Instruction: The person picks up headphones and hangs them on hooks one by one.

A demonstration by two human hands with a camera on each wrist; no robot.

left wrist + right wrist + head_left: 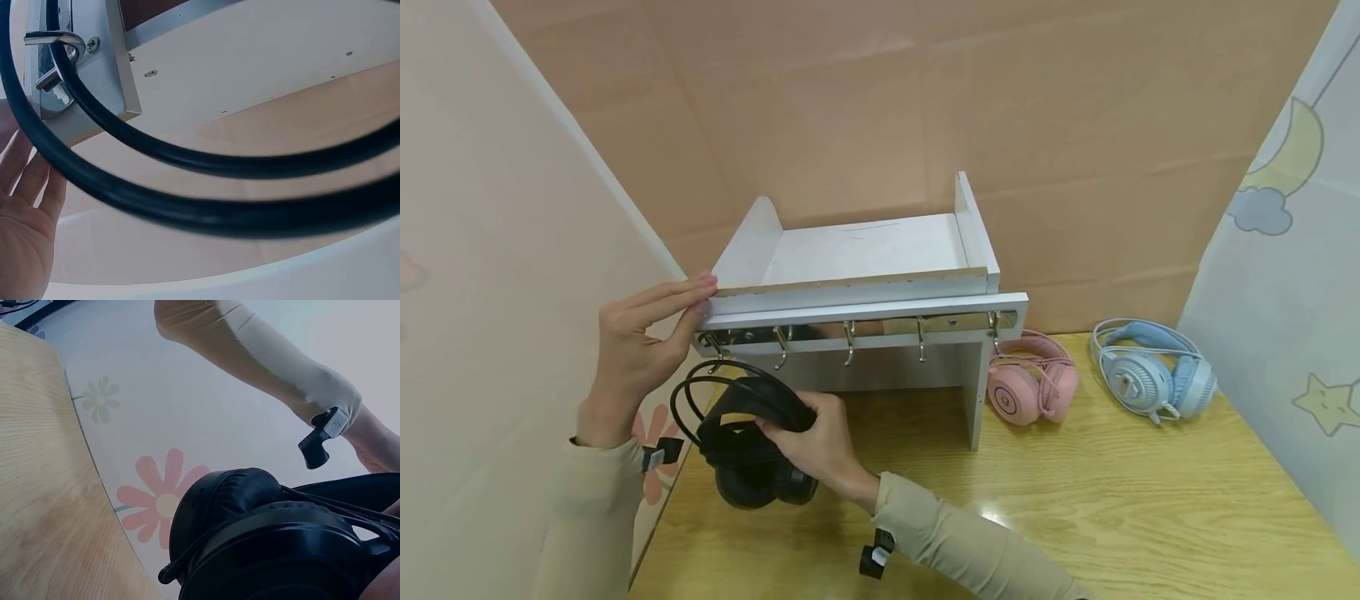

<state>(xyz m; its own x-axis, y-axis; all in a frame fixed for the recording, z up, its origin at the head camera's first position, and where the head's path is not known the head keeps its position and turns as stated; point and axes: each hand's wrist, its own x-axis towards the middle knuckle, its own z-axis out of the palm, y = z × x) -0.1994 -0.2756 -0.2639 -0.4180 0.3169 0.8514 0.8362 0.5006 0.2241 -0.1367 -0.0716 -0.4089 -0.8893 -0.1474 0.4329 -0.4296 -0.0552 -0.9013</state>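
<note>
Black over-ear headphones (752, 400) hang from my right hand (823, 442), whose thumb and fingers grip the padded headband. Their two thin outer bands reach up to the leftmost metal hook (713, 350); in the left wrist view one band (156, 147) overlaps that hook (59, 44). Both dark ear cups (269, 550) dangle above the table, large in the right wrist view. My left hand (651, 333) touches the front left corner of the white shelf (865, 250), its fingers fairly straight. The hooks line a metal strip on the shelf's front rail (887, 327).
Pink headphones (1030, 383) lie beside the shelf's right leg. Farther right, light blue headphones (1150, 375) rest near the decorated side wall (1285, 275). Everything stands on a wood-grain table (1075, 492), with brown paper (850, 108) covering the back wall.
</note>
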